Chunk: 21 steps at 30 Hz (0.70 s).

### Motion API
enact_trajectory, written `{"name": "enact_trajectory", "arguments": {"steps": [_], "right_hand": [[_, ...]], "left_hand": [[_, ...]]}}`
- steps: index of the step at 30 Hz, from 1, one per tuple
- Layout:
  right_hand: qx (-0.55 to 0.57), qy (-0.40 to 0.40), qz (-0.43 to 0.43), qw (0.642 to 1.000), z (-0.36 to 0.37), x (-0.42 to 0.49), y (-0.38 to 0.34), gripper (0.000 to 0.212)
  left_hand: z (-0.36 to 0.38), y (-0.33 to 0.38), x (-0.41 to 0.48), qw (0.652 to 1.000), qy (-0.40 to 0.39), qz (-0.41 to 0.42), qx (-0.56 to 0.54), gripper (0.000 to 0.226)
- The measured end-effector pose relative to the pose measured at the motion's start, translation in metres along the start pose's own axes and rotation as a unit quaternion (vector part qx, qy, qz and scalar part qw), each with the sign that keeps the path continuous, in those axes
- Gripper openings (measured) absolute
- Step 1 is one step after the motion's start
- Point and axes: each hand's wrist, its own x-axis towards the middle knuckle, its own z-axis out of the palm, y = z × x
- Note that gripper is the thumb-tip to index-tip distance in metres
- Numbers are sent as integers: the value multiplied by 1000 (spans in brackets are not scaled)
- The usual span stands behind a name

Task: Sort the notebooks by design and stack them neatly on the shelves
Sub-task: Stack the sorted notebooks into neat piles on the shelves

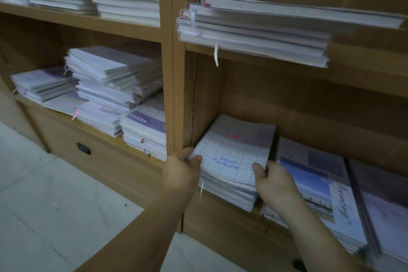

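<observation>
At nine o'clock in your view, the mixed stacks [114, 79] in the neighbouring bay lie skewed, with different covers heaped together, so most of the sorting looks undone. The step in hand is squaring one pile. Your left hand [183, 168] clamps the near-left corner of the Good Fortune stack [234, 154], thumb on the grid cover and fingers wrapped round the edge. That stack sits on the bottom shelf [216, 200], turned askew, its far corner pointing to one o'clock and its left side just beside the left upright [187, 95]. Your right hand [273, 181] grips the near-right corner, thumb on top, fingers hidden in the gap at three o'clock, where the scenery stack [313, 185] lies close. Next, I judge, you need to twist the pile square and slide it back toward twelve o'clock without fanning the lower books. Above, at twelve o'clock, the upper stack [254, 31] overhangs its shelf.
</observation>
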Motion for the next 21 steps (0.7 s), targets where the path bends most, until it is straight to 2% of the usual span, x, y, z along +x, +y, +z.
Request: {"name": "enact_trajectory", "arguments": {"steps": [4,6,8,10,12,15,20,21], "right_hand": [[48,-34,4,998,-5,-13,4,22],[58,-54,-4,997,-5,-18,7,26],[49,-65,-10,997,-3,-22,9,50],[22,-66,-6,998,1,-24,7,87],[2,-63,2,998,4,-29,-1,107],[-16,-55,3,998,8,-32,-8,101],[-38,-55,-1,998,10,-31,-7,89],[-37,-54,-2,998,9,-31,-8,90]], "left_hand": [[-14,-5,0,997,2,35,62,11],[-26,-9,0,995,7,41,92,20],[-36,-12,-2,994,-13,12,107,32],[-38,-17,-4,994,-62,-14,93,41],[-35,-20,-7,991,-106,-30,70,37],[-30,-28,0,991,-124,-28,32,32],[-27,-34,-2,986,-157,2,54,36],[-25,-35,-1,986,-157,8,51,31]]}}
